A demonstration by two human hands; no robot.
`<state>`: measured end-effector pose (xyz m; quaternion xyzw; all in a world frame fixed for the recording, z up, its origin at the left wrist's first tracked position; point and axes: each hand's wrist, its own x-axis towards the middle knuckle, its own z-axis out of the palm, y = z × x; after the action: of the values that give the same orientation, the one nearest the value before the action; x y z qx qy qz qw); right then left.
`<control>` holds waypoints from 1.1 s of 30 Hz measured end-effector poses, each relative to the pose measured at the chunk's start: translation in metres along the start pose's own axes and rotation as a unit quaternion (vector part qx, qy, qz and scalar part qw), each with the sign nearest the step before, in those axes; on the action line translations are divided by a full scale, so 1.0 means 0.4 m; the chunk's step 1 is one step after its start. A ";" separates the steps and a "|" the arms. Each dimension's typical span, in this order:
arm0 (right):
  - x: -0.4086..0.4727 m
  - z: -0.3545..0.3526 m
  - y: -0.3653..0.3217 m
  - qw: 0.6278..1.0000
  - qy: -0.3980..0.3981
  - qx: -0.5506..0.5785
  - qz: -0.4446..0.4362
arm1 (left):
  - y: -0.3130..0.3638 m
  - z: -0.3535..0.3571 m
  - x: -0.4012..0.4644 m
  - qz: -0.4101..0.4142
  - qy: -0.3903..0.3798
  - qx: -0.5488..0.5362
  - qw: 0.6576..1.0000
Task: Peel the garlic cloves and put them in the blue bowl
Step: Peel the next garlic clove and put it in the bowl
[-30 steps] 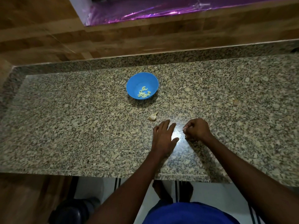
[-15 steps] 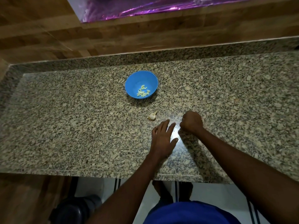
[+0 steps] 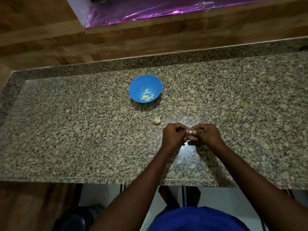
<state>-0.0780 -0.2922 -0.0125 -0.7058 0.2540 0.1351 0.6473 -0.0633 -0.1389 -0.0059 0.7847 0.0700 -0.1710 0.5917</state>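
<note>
Risk 1: the clove (image 3: 190, 131) is slipping out of the pinch while the skin is being pulled. It is small, only a pale sliver of it is showing between the two hands, and a sideways tug could be sending it onto the speckled table (image 3: 66, 130), where it would be hard to spot.

Risk 2: loose skin is probably falling onto the table under the hands; against this pattern I cannot tell whether any is lying there now.

Risk 3: skin scraps could be travelling with the clove into the blue bowl (image 3: 145, 88) if peeling is stopped short.

Grip state: left hand (image 3: 174, 135) and right hand (image 3: 206, 134) are both curling their fingers around the same clove, knuckles up, fingertips meeting between them. The clove is sitting right at that meeting point, held just above the table.

Blue bowl is standing well beyond the hands, towards the wall, already holding several peeled cloves (image 3: 147, 98). One unpeeled piece of garlic (image 3: 157, 120) is lying on the table between bowl and left hand, touching neither.
</note>
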 end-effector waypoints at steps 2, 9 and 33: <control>-0.004 -0.001 -0.005 1.000 -0.002 -0.003 -0.003 | 0.010 0.004 0.000 -0.038 0.002 -0.055 0.998; 0.004 -0.018 -0.003 0.994 -0.035 -0.084 -0.057 | 0.024 0.002 0.009 -0.126 -0.046 -0.144 0.980; -0.047 0.032 -0.031 0.857 0.056 -0.471 -0.202 | 0.046 0.012 0.043 -0.262 -0.010 -0.157 0.952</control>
<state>-0.0853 -0.2756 0.0063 -0.9684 0.0484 0.0650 0.2357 -0.0424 -0.1503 0.0035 0.6340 0.2933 -0.3148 0.6426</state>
